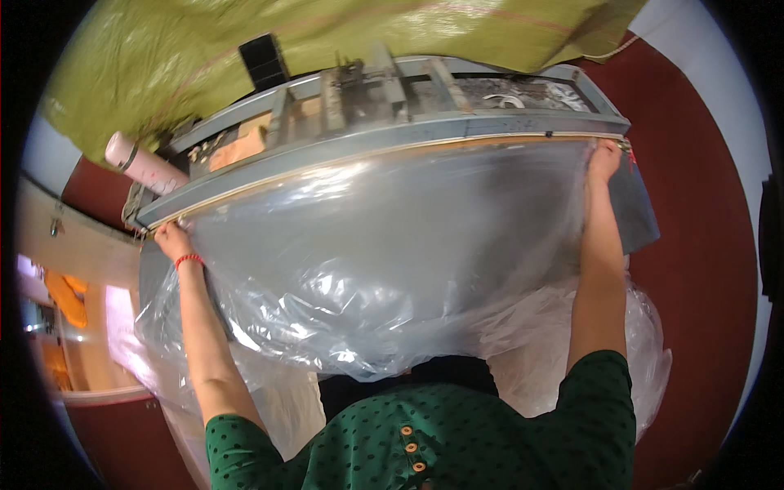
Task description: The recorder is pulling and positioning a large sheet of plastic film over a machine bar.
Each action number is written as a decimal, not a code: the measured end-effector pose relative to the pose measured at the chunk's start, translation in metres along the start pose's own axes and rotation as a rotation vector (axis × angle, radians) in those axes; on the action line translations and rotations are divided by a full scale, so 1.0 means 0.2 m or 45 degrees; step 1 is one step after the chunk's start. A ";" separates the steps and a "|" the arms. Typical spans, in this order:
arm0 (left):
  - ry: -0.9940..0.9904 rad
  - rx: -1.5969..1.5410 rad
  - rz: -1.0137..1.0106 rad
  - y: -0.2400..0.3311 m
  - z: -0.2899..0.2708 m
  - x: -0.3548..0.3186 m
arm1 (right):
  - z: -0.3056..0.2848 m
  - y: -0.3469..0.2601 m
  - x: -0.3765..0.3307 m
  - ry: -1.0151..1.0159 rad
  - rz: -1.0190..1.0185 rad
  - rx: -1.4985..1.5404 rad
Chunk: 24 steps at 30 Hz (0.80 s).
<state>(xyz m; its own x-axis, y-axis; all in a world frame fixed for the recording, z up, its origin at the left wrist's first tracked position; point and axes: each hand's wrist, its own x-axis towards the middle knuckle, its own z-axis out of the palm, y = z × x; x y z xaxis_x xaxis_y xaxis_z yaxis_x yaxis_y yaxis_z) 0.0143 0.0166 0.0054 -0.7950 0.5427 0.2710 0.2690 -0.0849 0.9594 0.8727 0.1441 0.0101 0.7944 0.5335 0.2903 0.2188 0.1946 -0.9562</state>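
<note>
A wide sheet of clear plastic film lies over a grey metal surface and hangs in crinkled folds toward my body. At its far left corner, my left hand is closed on the film's edge, with a red beaded band at the wrist. My right hand is closed on the far right corner. Both arms are stretched out, and the film runs fairly flat between the hands. Its far edge lies along a long pale strip on the front of a grey metal frame. The fingertips are partly hidden.
A pink bottle leans at the frame's left end. Behind the strip, the frame holds crossbars, an orange cloth and scraps. A dark phone-like slab stands against a yellow-green tarp. An open cabinet stands at left. More film bunches at right.
</note>
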 end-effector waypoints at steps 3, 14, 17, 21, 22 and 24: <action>0.105 -0.238 0.023 -0.02 -0.01 -0.01 | 0.03 -0.06 -0.08 0.058 -0.060 -0.035; -0.455 -0.231 0.297 0.58 -0.44 -0.39 | 0.57 -0.97 -1.34 -0.865 -1.373 -0.137; -0.325 -0.231 0.274 0.62 -0.56 -0.44 | 0.60 -1.02 -1.65 -0.984 -1.534 -0.197; -0.300 0.782 0.405 0.46 -0.86 -0.34 | 0.48 -0.85 -1.62 -1.911 -0.428 -0.054; -0.281 0.795 0.395 0.40 -0.96 -0.33 | 0.42 -0.82 -1.55 -1.853 -0.394 -0.175; -0.441 1.235 0.147 0.27 -1.16 -0.33 | 0.24 -0.74 -1.34 -1.698 -0.275 -0.322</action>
<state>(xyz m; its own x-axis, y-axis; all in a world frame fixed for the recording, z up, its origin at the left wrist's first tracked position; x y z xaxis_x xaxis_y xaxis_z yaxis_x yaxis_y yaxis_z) -0.0448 -0.2173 0.0576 -0.5778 0.7977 0.1726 0.7780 0.4745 0.4117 0.5989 0.0118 0.0762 -0.3778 0.9192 0.1112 0.4779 0.2965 -0.8269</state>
